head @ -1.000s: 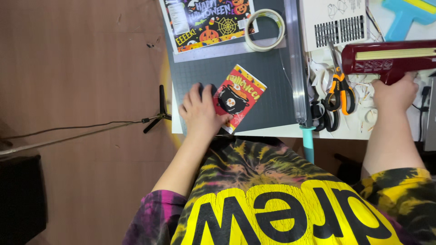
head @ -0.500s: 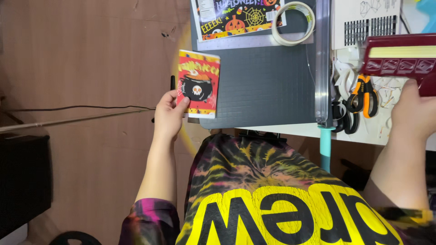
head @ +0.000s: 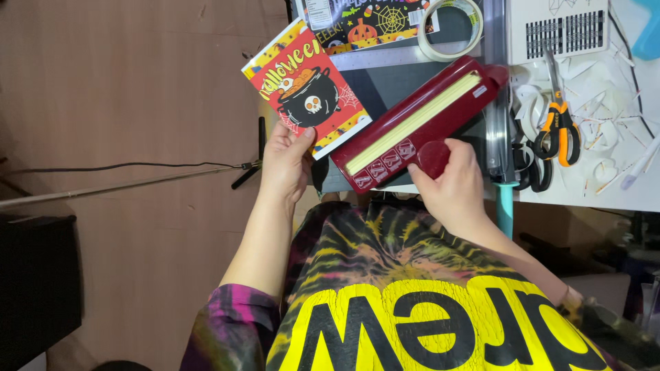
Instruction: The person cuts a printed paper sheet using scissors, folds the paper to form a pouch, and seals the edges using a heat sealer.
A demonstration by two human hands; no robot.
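Here, left hand (head: 285, 161) pinches red card (head: 307, 89) by lower edge, held off desk edge; right hand (head: 450, 185) clamps dark red punch (head: 412, 124) on cutting mat (head: 385, 89). Best square card to slot, steady punch.

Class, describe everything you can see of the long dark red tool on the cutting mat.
The long dark red plastic tool is a narrow bar with a cream strip along its length, small square buttons near its lower end and a round red knob. It lies diagonally across the dark grey cutting mat. The right hand grips the knob end; the left hand does not touch it.
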